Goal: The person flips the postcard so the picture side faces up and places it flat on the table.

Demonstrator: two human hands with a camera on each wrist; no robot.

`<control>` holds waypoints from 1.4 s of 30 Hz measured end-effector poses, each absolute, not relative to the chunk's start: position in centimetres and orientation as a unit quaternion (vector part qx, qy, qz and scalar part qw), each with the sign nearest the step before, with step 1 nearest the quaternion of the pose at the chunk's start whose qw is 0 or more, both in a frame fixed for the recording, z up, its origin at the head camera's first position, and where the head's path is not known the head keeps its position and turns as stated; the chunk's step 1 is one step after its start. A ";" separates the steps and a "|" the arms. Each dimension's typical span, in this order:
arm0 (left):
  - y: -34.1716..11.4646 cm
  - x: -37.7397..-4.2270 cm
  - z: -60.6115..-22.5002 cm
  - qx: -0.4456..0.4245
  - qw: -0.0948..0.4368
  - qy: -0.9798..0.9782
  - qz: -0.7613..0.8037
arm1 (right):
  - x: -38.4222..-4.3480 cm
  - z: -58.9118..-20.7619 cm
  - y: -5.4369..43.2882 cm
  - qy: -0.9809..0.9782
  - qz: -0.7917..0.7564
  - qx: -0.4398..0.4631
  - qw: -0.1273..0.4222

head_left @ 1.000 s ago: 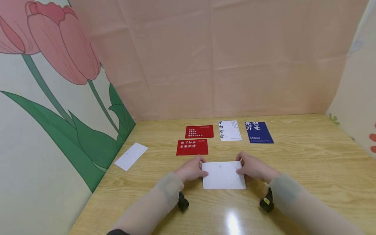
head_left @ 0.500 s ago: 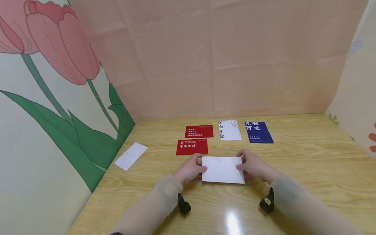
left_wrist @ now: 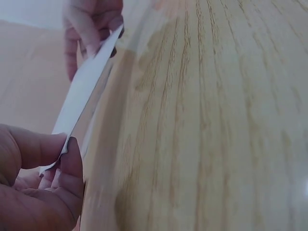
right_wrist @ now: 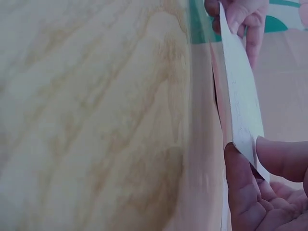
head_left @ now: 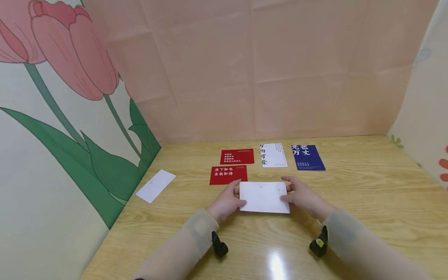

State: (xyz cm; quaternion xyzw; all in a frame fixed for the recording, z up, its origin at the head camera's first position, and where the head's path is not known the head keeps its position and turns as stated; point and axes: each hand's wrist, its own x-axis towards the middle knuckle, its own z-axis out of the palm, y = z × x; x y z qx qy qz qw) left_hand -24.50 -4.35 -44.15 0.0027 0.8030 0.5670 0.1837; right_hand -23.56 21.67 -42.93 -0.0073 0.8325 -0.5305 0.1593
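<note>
Both hands hold one white postcard (head_left: 264, 197) with faint small print, tilted up off the wooden table. My left hand (head_left: 224, 202) pinches its left edge, thumb on the white face and fingers behind. At the opposite edge my right hand (head_left: 303, 197) pinches it the same way. Seen from the left wrist, the card (left_wrist: 85, 86) stretches between the thumb and fingers of both hands. The right wrist view shows the card (right_wrist: 243, 96) edge-on, its corner between thumb and fingers. The card's other face is hidden.
Beyond the hands lie two red cards (head_left: 237, 156) with white lettering, a white card (head_left: 276, 155) with dark lettering, and a blue card (head_left: 308, 158). A blank-looking white card (head_left: 155, 186) lies at the table's left edge. A pink cloth (head_left: 245, 70) hangs behind the table (head_left: 367, 202).
Both hands have raised the postcard off the table and moved it slightly away from the body. The other cards have stayed in place.
</note>
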 end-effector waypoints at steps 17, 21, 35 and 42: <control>-4.5 -24.4 -44.5 -0.015 0.151 0.788 0.597 | -22.8 -42.6 21.9 0.801 -0.573 0.010 0.172; -4.7 -24.5 -44.7 0.002 0.145 0.783 0.605 | -22.9 -42.5 21.9 0.810 -0.563 0.013 0.161; -4.7 -24.6 -44.6 0.004 0.151 0.764 0.627 | -22.8 -42.3 21.8 0.845 -0.523 -0.004 0.112; -4.5 -24.7 -44.6 -0.004 0.151 0.749 0.645 | -22.8 -42.4 21.9 0.862 -0.498 -0.022 0.090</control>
